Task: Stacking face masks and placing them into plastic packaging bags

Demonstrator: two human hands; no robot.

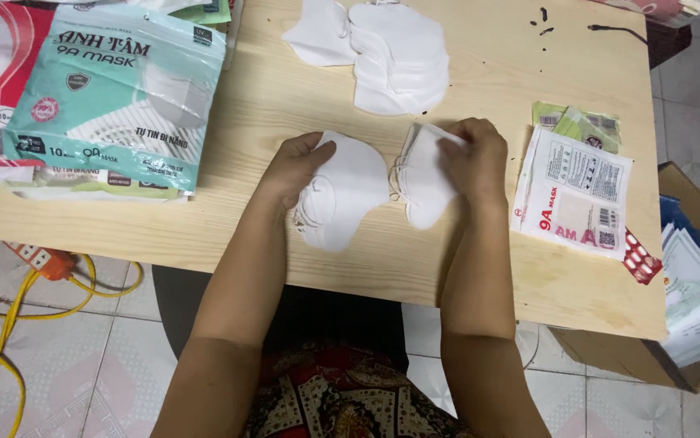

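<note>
My left hand (pixel 295 166) rests on a small stack of folded white face masks (pixel 348 195) lying on the light wooden table (pixel 285 97). My right hand (pixel 473 156) grips a second bunch of white masks (pixel 424 180) beside it, fingers closed over their upper edge. The two bunches lie close together near the table's front edge. A larger pile of white masks (pixel 390 53) sits further back in the middle of the table.
Teal and red mask packets (pixel 114 97) are stacked at the left. Flat empty packets (pixel 575 191) lie at the right, by a red strip (pixel 640 258). A cardboard box with papers (pixel 691 300) stands right of the table. Yellow cable and a power strip (pixel 37 259) lie on the tiled floor.
</note>
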